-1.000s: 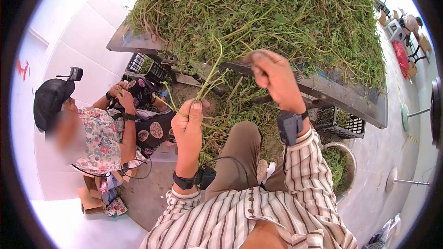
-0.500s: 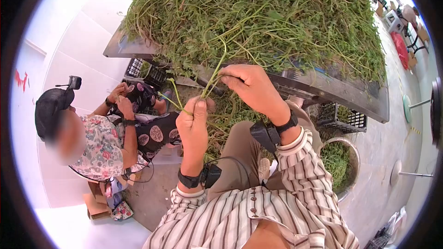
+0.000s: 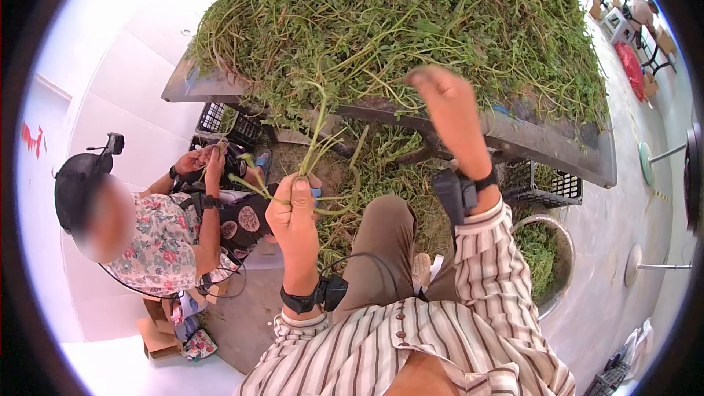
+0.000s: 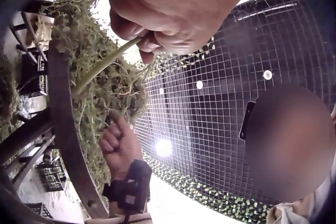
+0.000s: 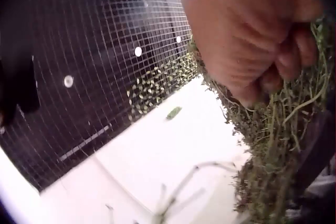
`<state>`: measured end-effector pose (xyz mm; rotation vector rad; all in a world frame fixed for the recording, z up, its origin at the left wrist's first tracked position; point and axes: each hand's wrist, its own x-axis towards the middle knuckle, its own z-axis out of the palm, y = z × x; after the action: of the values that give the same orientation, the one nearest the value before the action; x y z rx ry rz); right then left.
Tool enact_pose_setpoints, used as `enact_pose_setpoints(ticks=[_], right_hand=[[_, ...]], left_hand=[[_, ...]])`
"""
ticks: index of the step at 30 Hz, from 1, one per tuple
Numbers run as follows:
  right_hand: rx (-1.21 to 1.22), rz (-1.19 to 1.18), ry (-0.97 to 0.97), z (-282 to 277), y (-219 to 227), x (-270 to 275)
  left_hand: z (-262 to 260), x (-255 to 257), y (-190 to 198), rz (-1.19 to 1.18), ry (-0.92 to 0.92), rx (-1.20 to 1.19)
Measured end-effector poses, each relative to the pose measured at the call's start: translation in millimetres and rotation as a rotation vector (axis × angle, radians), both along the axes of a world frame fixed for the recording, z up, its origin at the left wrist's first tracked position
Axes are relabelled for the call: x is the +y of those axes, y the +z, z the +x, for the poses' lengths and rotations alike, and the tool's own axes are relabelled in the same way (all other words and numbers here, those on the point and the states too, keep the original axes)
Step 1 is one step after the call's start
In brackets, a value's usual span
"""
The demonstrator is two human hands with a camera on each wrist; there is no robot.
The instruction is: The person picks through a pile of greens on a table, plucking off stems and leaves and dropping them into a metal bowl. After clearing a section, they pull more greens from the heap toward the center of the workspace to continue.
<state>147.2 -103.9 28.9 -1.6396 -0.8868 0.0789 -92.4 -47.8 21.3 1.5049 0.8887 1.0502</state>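
Note:
In the head view the left hand (image 3: 295,224) pinches a small bunch of green stems (image 3: 314,148) between thumb and fingers; some stems stand upright, others bend out to both sides. The right hand (image 3: 456,114) is raised at the near edge of the heap of greens (image 3: 411,29), apart from the bunch, its fingers partly curled. Whether anything lies between its fingertips cannot be told. The left wrist view shows a thick stem (image 4: 100,66) coming out of the left hand (image 4: 173,14). The right wrist view shows curled fingers of the right hand (image 5: 257,40) before the greens.
A dark-edged table (image 3: 543,148) bears the heap. At the left a seated person (image 3: 161,235) in a flowered top holds both hands together. Black crates (image 3: 565,191) stand under the table, a round container of greens (image 3: 568,249) at the right, and loose greens on the floor.
The right hand came to the stems half a second ago and has since moved away up and to the right. The left hand has shifted slightly left and down, still pinching the bunch.

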Motion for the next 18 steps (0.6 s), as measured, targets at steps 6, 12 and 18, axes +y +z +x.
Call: enact_pose_setpoints(ticks=[6, 12, 18], right_hand=[[0.063, 0.054, 0.297, -36.1, -0.2, 11.3], [0.073, 0.075, 0.336, -38.6, 0.2, 8.0], [-0.064, 0.173, 0.233, -33.9, -11.7, 11.4]], left_hand=[[3.3, -4.3, -1.1, -0.075, -0.053, -0.013], [6.4, -10.1, -2.7, -0.089, -0.071, 0.025], [10.5, -17.2, -3.6, -0.048, -0.088, 0.037]])
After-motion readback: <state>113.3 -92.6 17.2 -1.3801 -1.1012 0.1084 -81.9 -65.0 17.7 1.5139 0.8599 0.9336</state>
